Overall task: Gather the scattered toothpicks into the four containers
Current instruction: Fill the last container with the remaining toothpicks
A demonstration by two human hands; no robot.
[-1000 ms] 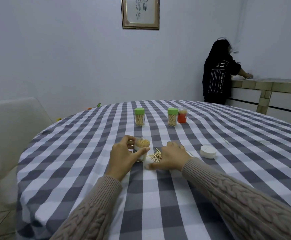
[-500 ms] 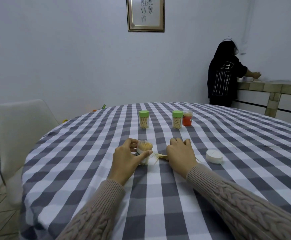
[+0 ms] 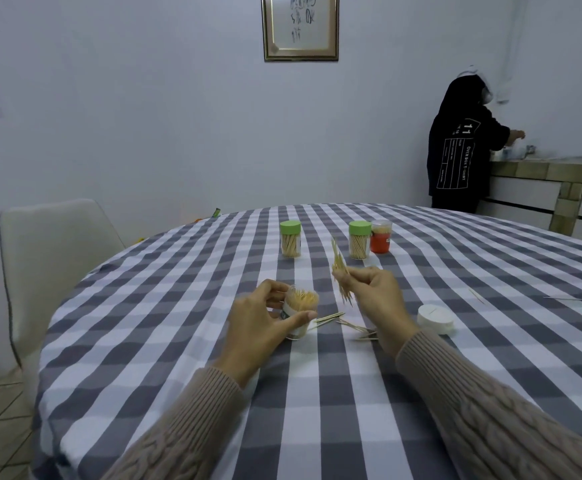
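Head view, centre frame: left hand [image 3: 261, 320] grips open clear plastic container [image 3: 299, 311], nearly full; right hand [image 3: 376, 299] pinches a raised bundle of wooden toothpicks [image 3: 340, 275]. Loose toothpicks [image 3: 348, 323] lie between the hands, strays [image 3: 476, 296] at right. White round lid [image 3: 435, 318] off. Upper centre: two green-capped containers [image 3: 290, 239] and red-labelled container [image 3: 381, 237] stand filled. Judged mostly done.

I see a grey and white checked tablecloth [image 3: 185, 306]. Two jars have green lids [image 3: 290, 227] [image 3: 359, 227], and one jar is orange-red [image 3: 380, 241]. The toothpicks [image 3: 340, 271] are pale yellow. A round cap [image 3: 435, 318] is white. My sleeves [image 3: 483, 407] are beige.
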